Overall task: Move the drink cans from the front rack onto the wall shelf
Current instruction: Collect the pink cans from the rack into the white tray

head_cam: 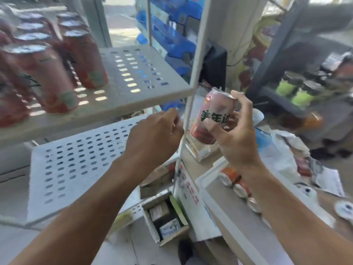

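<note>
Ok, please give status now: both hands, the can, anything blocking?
Right hand holds pink can, upright. Left hand empty, curled. White shelf post stands between can and upper shelf.

A pink drink can with bold dark lettering and a silver top leans slightly, its top tipped to the right, with the thumb across its lower front and the fingertips at its rim. To the left of those fingers, red cans with silver tops stand upright in rows on the white perforated wall shelf. Below the wrist, more cans lie on their sides in a line in the front rack, silver ends showing.
</note>
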Demonstrator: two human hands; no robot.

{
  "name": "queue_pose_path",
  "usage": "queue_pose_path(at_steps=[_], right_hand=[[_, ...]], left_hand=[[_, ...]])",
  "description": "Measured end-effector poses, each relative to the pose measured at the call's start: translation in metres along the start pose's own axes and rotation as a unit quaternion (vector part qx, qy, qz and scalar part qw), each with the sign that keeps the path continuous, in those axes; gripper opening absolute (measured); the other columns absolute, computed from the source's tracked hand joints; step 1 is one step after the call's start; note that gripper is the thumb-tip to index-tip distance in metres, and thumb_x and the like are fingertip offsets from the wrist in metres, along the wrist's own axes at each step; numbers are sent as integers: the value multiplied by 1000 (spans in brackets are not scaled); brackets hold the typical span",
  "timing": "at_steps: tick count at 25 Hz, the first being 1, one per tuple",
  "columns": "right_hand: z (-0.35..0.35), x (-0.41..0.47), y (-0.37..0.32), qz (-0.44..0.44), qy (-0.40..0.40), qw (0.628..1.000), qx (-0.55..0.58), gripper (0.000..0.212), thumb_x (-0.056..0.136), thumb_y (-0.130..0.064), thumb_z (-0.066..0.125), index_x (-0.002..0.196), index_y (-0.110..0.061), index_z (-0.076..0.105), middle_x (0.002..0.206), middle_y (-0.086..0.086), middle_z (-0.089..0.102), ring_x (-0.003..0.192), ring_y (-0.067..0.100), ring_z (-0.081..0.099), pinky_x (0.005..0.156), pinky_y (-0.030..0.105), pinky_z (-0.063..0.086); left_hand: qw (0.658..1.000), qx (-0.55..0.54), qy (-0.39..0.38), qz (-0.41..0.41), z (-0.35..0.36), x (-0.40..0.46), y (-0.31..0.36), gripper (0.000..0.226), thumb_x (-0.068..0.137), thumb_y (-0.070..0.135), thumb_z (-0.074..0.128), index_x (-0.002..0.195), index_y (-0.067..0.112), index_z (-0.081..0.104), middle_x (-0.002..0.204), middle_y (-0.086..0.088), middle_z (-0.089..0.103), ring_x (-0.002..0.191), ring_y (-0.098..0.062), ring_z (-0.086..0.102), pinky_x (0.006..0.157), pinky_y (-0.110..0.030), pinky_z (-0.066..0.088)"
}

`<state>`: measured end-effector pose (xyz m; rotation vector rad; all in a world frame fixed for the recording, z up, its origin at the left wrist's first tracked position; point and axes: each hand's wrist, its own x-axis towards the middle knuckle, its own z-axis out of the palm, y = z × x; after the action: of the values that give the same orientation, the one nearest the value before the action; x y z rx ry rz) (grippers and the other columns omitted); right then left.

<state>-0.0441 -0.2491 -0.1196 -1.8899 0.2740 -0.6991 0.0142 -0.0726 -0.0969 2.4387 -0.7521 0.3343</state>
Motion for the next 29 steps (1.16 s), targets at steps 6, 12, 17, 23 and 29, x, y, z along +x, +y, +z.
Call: queue_pose_path(at_steps=[6,12,17,23,29], right_hand=[[-46,-30,109,244,63,966,-62,85,62,-46,81,133,-29,38,106,-13,57,99,13,61,89,42,55],[-33,-85,201,453,13,890,-43,86,57,-48,81,129,-14,48,116,3,63,100,20,64,85,35,54],[-26,-96,233,509,37,860,21,82,65,-39,84,131,-12,44,118,7,61,99,22,66,86,46,59],[-16,-90,241,534,43,842,60,80,60,-37,84,125,-16,43,115,5,63,98,19,67,85,45,59],[-13,-101,242,490,40,871,12,81,72,-32,85,139,-21,40,127,-1,56,112,17,60,90,35,57]], left_hand=[[992,-17,-112,53,83,6,29,20,97,35,45,92,18,55,80,2,58,73,-27,56,63,-37,47],[975,7,-217,45,143,4,31,23,99,37,39,97,20,55,85,2,61,74,-24,59,67,-39,52],[962,34,-267,43,171,6,33,24,99,36,38,99,18,55,85,1,61,72,-24,58,65,-40,52],[954,31,-297,34,192,9,38,23,99,36,38,95,20,54,81,3,59,72,-22,58,59,-33,46],[955,19,-295,28,191,15,40,22,99,35,39,96,20,55,82,3,60,73,-22,58,60,-34,47]])
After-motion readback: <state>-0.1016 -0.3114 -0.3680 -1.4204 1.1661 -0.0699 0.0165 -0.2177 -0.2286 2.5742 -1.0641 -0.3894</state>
